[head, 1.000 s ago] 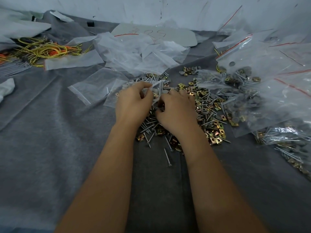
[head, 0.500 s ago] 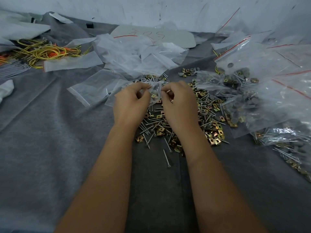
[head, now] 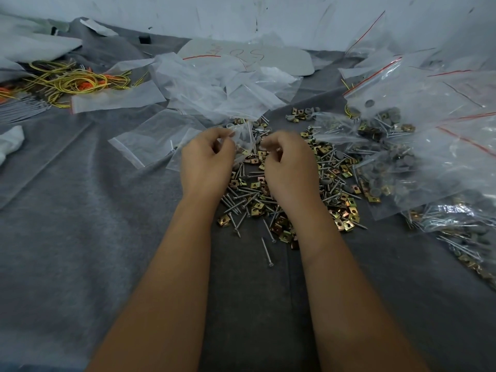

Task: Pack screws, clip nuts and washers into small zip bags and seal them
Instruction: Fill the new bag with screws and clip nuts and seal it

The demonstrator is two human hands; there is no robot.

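Fingers of left hand (head: 206,165) pinch small zip bag (head: 245,136); right hand's (head: 290,167) curl, seemingly empty, over screws (head: 241,202).

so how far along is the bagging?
Done: filled bags piled at right. In hand: left hand pinches a small zip bag; right hand is curled beside it, contents unclear. Left: a loose pile of screws and clip nuts, empty bags behind.

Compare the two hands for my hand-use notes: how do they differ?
The left hand pinches a small clear bag at its top, while the right hand is off the bag. What the right hand's curled fingers hold, if anything, is unclear. Both hover over the loose screws on the grey cloth.
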